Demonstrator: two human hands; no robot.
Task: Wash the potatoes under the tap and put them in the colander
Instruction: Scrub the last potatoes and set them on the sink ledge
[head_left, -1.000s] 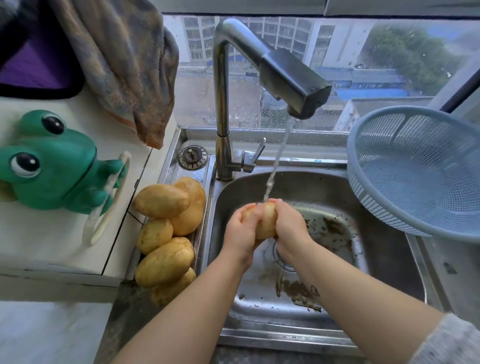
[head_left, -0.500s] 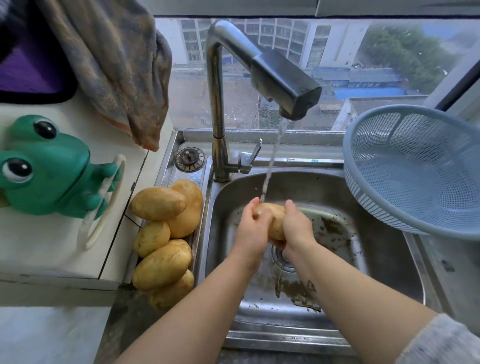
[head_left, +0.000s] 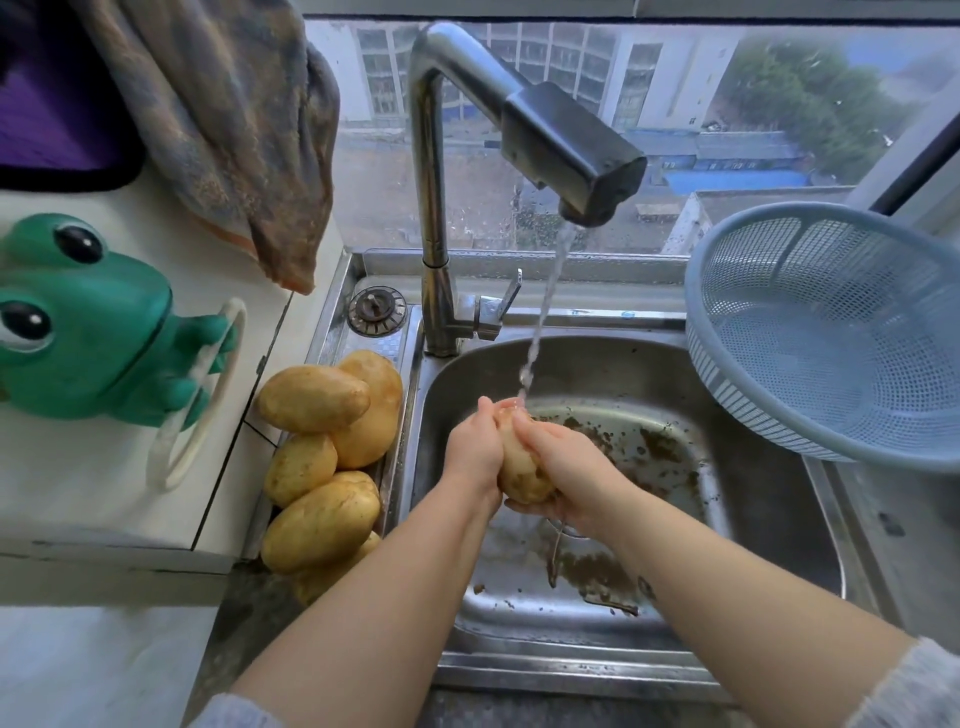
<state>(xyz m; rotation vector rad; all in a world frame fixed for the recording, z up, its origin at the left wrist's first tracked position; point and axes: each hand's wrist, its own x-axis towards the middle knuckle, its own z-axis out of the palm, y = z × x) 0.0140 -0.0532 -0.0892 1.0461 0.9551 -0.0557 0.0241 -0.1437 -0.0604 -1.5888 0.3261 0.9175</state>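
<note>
Head view: potatoes (head_left: 322, 462) lie piled near the left hand (head_left: 472, 452), on its left, beside the sink (head_left: 623, 374). It and the right hand (head_left: 566, 467) clasp one potato (head_left: 519, 470) between them under the tap's (head_left: 571, 150) running stream. The colander (head_left: 831, 332) sits well right of both hands.

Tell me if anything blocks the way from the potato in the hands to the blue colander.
Nothing visible blocks it. The left hand and right hand hold the potato over the sink, under the stream. The colander sits to the right, its opening tilted toward them, only open basin between. The tap spout hangs higher, behind.
</note>
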